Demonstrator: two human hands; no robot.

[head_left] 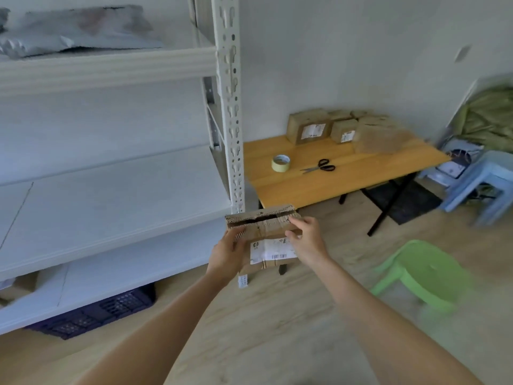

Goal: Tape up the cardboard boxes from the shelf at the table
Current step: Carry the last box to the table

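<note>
Head view: a cardboard box (266,232) is held in the air just before the table's (333,187) near corner, beside the shelf (111,190) post. The left hand (226,252) has its grip curled round the box's left edge; the right hand (306,240) pinches the torn top flap. On the table lie a tape roll (281,163) and scissors (319,166), with open floor in front. The box's label is too blurred to read.

Green stool (424,270) on floor; blue stool (483,173) far right; dark crate (111,309) low left.
</note>
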